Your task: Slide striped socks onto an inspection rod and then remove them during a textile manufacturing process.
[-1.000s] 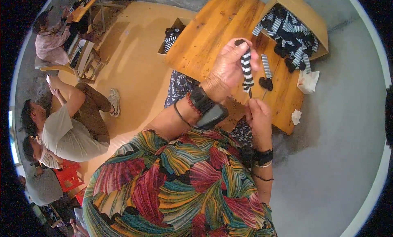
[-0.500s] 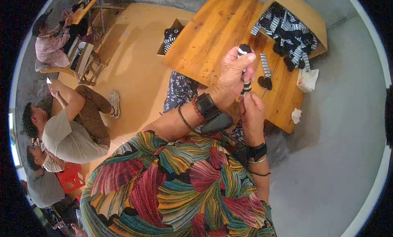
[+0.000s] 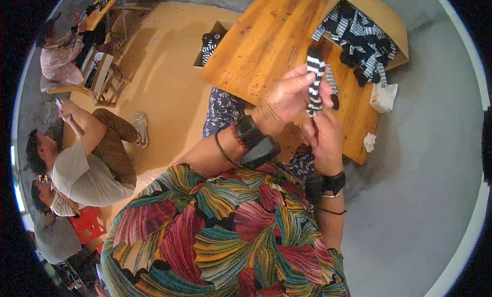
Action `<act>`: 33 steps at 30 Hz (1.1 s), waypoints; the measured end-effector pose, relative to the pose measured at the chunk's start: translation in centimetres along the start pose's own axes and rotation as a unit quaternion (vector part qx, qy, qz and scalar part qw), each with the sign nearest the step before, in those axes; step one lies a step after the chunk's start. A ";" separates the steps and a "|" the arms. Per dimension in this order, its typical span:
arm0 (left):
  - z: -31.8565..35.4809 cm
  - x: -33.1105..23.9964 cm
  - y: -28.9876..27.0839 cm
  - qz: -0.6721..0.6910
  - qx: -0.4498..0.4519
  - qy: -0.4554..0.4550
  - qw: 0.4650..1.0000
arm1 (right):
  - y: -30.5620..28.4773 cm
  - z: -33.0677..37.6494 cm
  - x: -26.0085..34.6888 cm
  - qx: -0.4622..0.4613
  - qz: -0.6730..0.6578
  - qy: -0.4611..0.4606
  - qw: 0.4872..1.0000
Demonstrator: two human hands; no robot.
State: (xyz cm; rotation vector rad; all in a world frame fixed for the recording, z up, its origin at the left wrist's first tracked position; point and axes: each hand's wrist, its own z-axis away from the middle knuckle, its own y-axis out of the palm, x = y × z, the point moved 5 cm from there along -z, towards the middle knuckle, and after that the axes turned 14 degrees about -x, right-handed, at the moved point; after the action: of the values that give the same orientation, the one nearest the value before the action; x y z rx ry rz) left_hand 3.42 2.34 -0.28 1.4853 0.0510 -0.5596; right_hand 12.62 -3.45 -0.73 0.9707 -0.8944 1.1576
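Note:
Between my hands stands a black-and-white striped knitted tube [image 3: 315, 82], upright, with a dark upper end. My left hand [image 3: 293, 92] holds it around the middle, thumb on its front. My right hand [image 3: 324, 134] pinches its lower end. Just behind my hands on the wooden table [image 3: 261, 35], a grey-striped knitted piece [image 3: 331, 77] with a black end lies partly hidden by my fingers.
A tipped cardboard box [image 3: 402, 38] full of striped and black knitted pieces sits on the table's far right. Beside it are a white tissue box [image 3: 384, 98] and a crumpled tissue [image 3: 369, 142]. Another carton [image 3: 224, 26] stands left of the table. Several people sit at left.
The knitted tube was mostly covered by my left hand; now it stands extended and its stripes show. My left hand has loosened and moved slightly down; my right hand has shifted slightly right.

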 end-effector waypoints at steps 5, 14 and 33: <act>-1.0 -1.0 -0.6 -0.001 0.002 0.069 0.998 | -0.9 -0.2 -0.1 -0.024 0.122 -0.045 0.991; -1.1 0.5 -0.6 0.040 -0.022 0.084 0.995 | -0.9 -0.5 -1.9 -0.052 0.031 -0.051 0.997; -1.9 -0.3 -3.5 0.029 -0.014 -0.016 0.999 | -0.8 -1.4 -1.5 -0.014 0.072 -0.017 0.997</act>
State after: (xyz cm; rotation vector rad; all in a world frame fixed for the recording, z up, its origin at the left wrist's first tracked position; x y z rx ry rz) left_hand 2.36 4.26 -3.59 1.4451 -0.0079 -0.5335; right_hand 13.26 -2.74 -2.74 0.9172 -1.0193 1.2485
